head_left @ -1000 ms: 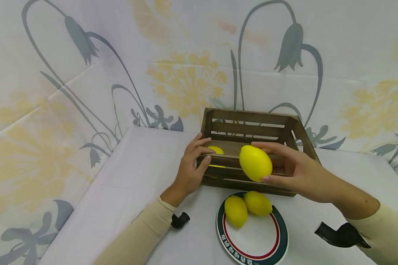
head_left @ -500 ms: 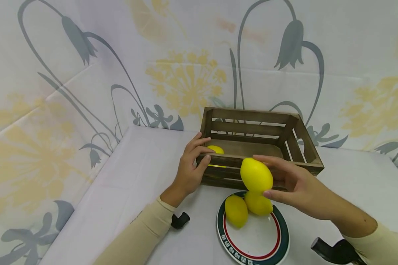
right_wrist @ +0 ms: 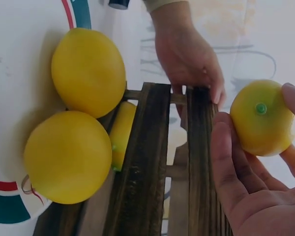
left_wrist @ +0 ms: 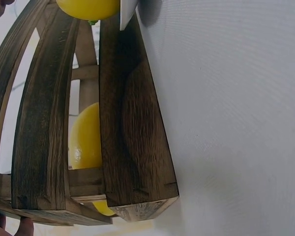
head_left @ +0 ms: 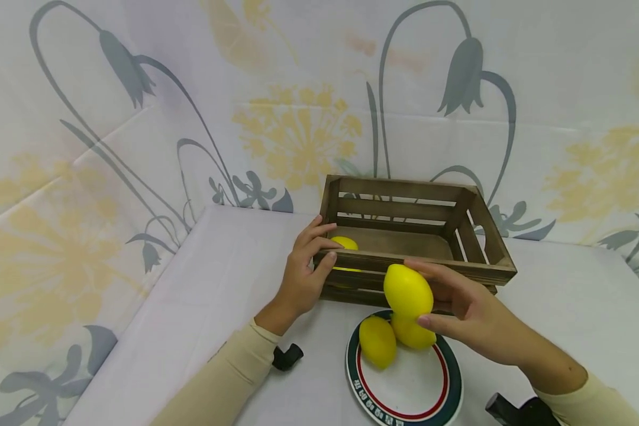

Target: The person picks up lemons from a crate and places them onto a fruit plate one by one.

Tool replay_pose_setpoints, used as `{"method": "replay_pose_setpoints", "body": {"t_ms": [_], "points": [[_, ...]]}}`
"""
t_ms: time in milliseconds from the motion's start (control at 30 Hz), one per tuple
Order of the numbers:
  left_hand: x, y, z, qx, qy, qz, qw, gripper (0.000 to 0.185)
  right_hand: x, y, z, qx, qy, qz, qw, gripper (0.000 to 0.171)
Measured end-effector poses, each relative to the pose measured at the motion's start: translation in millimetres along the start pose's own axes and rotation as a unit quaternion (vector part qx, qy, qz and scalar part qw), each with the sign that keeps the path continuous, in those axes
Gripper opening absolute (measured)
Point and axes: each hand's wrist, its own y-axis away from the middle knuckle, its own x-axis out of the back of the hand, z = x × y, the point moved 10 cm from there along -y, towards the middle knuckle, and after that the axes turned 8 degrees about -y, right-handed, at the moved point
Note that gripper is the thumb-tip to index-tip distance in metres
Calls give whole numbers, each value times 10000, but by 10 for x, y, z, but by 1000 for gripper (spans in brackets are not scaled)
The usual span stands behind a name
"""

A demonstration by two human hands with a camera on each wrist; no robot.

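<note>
My right hand (head_left: 471,316) pinches a yellow lemon (head_left: 406,290) between thumb and fingers, in front of the crate's near side. In the head view this lemon overlaps one of two lemons on the plate; the right wrist view shows its green stem end (right_wrist: 261,108). The plate (head_left: 404,393) is white with a dark green rim and red ring. My left hand (head_left: 305,266) grips the front left corner of the brown slatted wooden crate (head_left: 404,258), thumb outside and fingers over the top slat. Inside, near that hand, lies another lemon (head_left: 345,242), partly hidden by the slats.
On the plate's far part the left lemon (head_left: 378,343) and right lemon (head_left: 415,337) lie side by side. A white cloth (head_left: 234,260) covers the table, and a flower-patterned cloth (head_left: 309,71) hangs behind the crate. Black camera mounts (head_left: 287,357) sit at both wrists.
My right hand has lowered the lemon from before the crate's opening toward the plate, so it now covers part of the right lemon there. My left hand stays on the crate.
</note>
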Motion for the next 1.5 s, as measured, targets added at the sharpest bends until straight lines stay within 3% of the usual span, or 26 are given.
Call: {"method": "replay_pose_setpoints", "body": {"t_ms": [700,1500], "points": [[-39,32,-16,-211,-266,-70,9994,17,9,210,357,-420,-136,564,9974,68],[-5,11,21,-440,-470,51,9979,17,138,275,385,-115,-404,524,9977,65]]}}
